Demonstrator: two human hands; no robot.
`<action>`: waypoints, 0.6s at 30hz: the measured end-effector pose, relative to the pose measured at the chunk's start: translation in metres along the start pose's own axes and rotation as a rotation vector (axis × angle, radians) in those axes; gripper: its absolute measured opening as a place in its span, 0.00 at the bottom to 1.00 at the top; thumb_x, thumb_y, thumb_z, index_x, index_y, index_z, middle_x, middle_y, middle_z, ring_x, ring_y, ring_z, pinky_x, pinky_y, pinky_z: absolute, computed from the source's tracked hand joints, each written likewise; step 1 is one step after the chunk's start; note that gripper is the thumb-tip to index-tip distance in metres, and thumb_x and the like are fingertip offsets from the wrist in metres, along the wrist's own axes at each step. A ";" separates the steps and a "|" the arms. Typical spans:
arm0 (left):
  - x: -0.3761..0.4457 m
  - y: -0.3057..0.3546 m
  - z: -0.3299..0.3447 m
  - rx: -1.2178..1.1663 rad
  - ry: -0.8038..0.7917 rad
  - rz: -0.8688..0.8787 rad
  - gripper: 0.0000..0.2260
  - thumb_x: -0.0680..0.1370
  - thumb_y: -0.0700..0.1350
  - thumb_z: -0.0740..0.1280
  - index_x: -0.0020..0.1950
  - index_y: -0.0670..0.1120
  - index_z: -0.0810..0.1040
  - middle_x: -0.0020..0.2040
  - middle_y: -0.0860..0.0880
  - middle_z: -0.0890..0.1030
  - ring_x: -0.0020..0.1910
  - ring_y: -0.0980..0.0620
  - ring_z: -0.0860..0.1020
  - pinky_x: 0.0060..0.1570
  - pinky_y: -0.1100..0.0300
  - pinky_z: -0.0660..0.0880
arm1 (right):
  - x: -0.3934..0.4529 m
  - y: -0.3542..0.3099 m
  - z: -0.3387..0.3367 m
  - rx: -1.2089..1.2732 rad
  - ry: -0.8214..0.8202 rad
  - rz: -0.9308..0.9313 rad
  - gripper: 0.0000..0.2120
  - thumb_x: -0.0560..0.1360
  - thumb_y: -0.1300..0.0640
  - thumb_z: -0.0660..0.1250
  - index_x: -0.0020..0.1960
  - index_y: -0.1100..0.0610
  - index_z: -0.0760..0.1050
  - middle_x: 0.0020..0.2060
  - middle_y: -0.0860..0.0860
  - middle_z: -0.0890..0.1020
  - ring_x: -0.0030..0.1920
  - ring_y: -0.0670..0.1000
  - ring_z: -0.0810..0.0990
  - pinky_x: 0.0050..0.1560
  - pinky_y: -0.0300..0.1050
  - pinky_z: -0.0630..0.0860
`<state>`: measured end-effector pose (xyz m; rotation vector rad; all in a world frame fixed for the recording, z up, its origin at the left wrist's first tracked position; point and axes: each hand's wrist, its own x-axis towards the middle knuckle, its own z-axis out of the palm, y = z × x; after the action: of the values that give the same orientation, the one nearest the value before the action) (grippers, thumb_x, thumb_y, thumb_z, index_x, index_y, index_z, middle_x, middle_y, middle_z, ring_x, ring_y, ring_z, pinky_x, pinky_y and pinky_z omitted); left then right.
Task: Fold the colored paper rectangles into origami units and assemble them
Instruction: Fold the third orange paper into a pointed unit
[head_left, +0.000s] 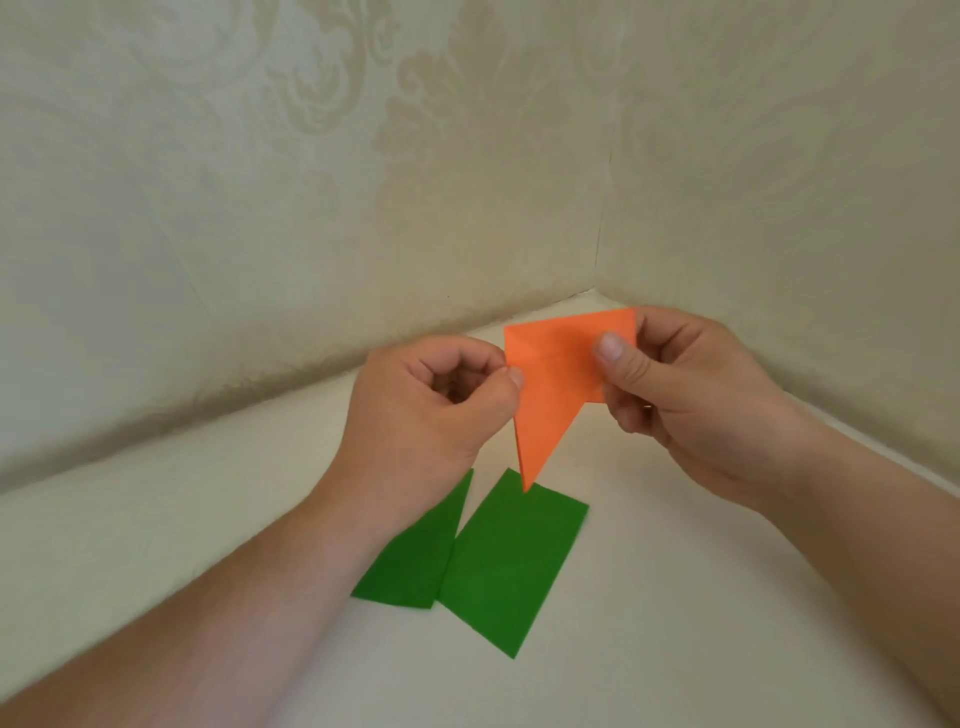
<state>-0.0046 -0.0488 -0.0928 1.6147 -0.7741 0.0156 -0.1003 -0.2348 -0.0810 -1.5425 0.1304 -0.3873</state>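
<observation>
- Orange paper (550, 395), partly folded with one long point hanging down, held in the air above the counter (675, 597) by both hands.
- Left hand (431, 415): grip closed, thumb and forefinger pinching the paper's left edge. Right hand (691, 395): grip closed on the upper right part, thumb pressed on the near face and fingers behind.
- Two green rectangles (509, 566) lie flat on the counter below the hands, side by side and almost touching; the left one is partly hidden by the left forearm. They appear not yet folded.
- Risk: with no surface behind the sheet, a crease pressed in mid-air may run crooked, so the unit's edges would not meet and later assembly could be loose.
- Risk: an uneven pull between the two grips could tear or crumple the thin paper at the existing crease.
- Risk: a lowered forearm could push the green rectangles out of place.
- Setting: pale, smooth counter set into a corner; both walls (260, 182) carry cream wallpaper with a faint damask pattern.
</observation>
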 end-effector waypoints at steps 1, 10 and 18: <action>0.000 0.000 -0.002 0.015 -0.002 0.007 0.05 0.75 0.42 0.76 0.40 0.50 0.85 0.36 0.47 0.84 0.33 0.50 0.79 0.39 0.52 0.79 | 0.000 -0.001 0.000 0.017 0.005 -0.012 0.10 0.70 0.47 0.72 0.41 0.54 0.80 0.29 0.51 0.76 0.29 0.48 0.69 0.32 0.40 0.67; 0.000 0.003 -0.007 0.111 0.031 0.087 0.07 0.75 0.41 0.75 0.41 0.53 0.85 0.35 0.54 0.84 0.33 0.60 0.78 0.36 0.66 0.75 | -0.002 -0.002 -0.001 0.032 -0.034 -0.053 0.10 0.70 0.49 0.73 0.49 0.53 0.82 0.30 0.55 0.79 0.29 0.52 0.71 0.31 0.41 0.70; -0.002 0.006 -0.008 0.076 -0.012 0.037 0.09 0.77 0.43 0.75 0.50 0.59 0.84 0.30 0.47 0.80 0.29 0.44 0.76 0.31 0.57 0.72 | -0.002 0.000 0.000 0.037 0.012 -0.092 0.04 0.70 0.55 0.72 0.43 0.56 0.82 0.38 0.56 0.86 0.32 0.53 0.79 0.37 0.46 0.79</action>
<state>-0.0054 -0.0410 -0.0869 1.6734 -0.8212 0.0627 -0.1021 -0.2340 -0.0813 -1.5138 0.0611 -0.4689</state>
